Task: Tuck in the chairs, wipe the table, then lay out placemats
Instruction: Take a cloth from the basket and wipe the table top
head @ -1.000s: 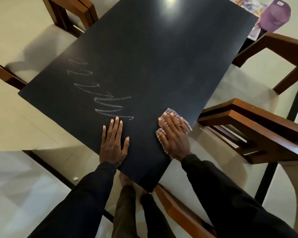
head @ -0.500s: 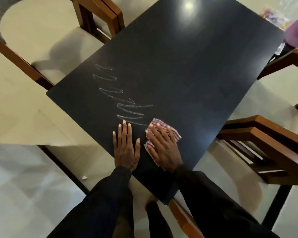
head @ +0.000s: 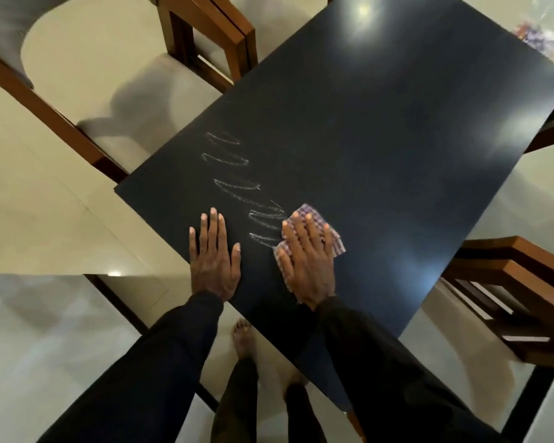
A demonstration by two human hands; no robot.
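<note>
Wiping step under way: right hand (head: 307, 257) presses cloth (head: 335, 243) flat, left hand (head: 214, 254) flat on table (head: 381, 139). Next: sweep across chalk marks (head: 237, 183).

The right hand (head: 309, 260) covers most of a checked cloth (head: 335, 243), leaving only its edges showing. The dark surface (head: 381, 139) loses its far corner to the right frame edge, where colourful items (head: 538, 39) blur beyond recognition. A wooden chair (head: 215, 27) is cropped at top, a second chair (head: 522, 282) at right.
</note>
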